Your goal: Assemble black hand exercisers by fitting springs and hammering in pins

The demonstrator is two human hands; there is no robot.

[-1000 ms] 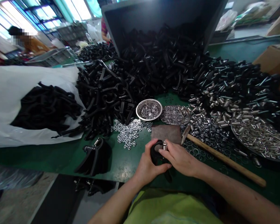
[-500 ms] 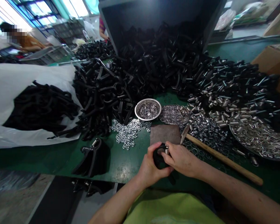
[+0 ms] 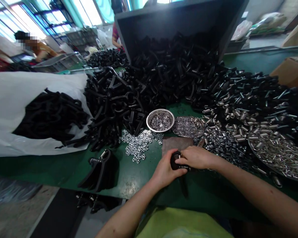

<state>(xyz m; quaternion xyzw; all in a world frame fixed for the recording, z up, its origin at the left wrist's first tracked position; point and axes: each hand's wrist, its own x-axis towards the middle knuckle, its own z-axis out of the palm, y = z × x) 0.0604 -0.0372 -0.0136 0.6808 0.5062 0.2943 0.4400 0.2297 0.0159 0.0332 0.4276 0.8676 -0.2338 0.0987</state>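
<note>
The fingers of the left hand (image 3: 165,171) are curled shut around the round head of a black moulded plastic grip piece (image 3: 175,164), while the right hand (image 3: 196,157) closes over it from above, thumb and forefinger pinched on a small coiled steel spring (image 3: 178,155) that stands at the top of the piece. The piece sits between both hands, just above the near edge of the green table top (image 3: 129,172) and touching or barely clear of a dull square metal plate (image 3: 175,142); which, I cannot tell. The plastic looks stiff and light, matte enough not to slip, so a wrap around its thick rounded end seems the sound hold; the spring is probably springy and smooth, apt to jump from a loose pinch, and best held by its coils. Beyond the plate lie a scatter of small silver nuts (image 3: 139,147), a round steel bowl of nuts (image 3: 160,120) and a flat tray of small metal parts (image 3: 188,126). Farther out rise heaps of black handles (image 3: 164,72) and of loose springs (image 3: 228,132).
</note>
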